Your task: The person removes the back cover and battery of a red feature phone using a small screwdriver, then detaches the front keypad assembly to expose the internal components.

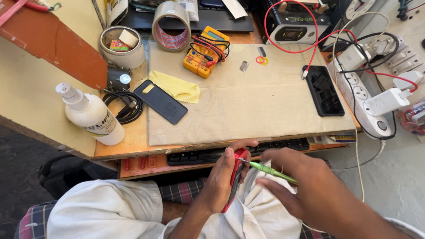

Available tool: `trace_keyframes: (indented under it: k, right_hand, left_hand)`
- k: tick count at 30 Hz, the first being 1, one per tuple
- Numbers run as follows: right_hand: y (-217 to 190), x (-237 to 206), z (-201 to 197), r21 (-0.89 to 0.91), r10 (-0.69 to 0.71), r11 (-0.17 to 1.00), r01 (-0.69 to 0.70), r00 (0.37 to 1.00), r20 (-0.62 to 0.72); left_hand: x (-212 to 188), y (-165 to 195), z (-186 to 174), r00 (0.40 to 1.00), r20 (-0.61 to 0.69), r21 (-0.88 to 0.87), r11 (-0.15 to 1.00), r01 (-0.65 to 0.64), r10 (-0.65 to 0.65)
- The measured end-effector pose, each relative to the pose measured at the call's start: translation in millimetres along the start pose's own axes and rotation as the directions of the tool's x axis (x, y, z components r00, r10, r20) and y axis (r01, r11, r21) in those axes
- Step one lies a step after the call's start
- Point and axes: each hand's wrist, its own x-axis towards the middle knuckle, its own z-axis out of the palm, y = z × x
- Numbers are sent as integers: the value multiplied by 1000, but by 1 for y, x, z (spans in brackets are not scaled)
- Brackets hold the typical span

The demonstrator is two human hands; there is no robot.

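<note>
The left hand (223, 179) gripped a red phone (235, 177) edge-up over the lap, below the desk (133, 146) edge. The right hand (305, 188) pinched a green screwdriver (268, 169), its tip touching the phone (near the top end). A keyboard (265, 148) sat just beyond.

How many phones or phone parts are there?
3: a red phone in the left hand, a dark back cover beside the yellow cloth, a black frame near the power strip. More may be hidden.
</note>
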Motion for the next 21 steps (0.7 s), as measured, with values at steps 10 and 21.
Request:
trace_keyframes:
  k: [10, 21]
  right_hand:
    - [8, -5, -1, 447, 532, 133, -884, 444, 720]
    - [-14, -9, 17, -299, -36, 953, 56, 997, 72]
  left_hand:
    - [-19, 26, 2, 985, -20, 319, 935, -155, 170]
    - [-25, 13, -4, 990, 10, 309, 941, -140, 144]
